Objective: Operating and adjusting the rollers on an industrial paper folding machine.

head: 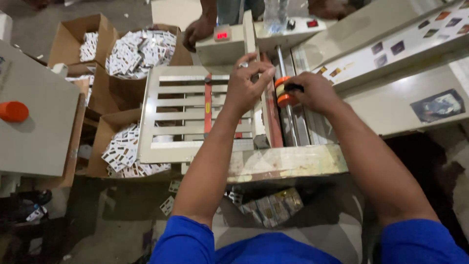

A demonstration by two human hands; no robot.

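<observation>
Fingers of the left hand [250, 83] are bunched together, tips pinching at the upright edge of the machine's guide rail [271, 115], probably to steady or nudge it sideways. Just to its right, the right hand [315, 92] is curled around an orange roller wheel [282, 93] on a metal shaft [285, 68], gripping it as one would to slide or turn it along the shaft; whether the thumb presses a black part there is hard to tell. Left of the left hand lies a pale slatted tray [168, 115] with a red strip down its middle, positioned so cut pieces can drop off its edge. Beyond that, cardboard boxes [115, 134] hold heaps of small printed cards [139, 51]. Past both hands, another person's hand [197, 32] rests by a small control box with a red display [222, 35]. The machine is cream-painted, scuffed and worn. Under it the floor [107, 210] is dusty concrete with stray cards scattered about.
</observation>
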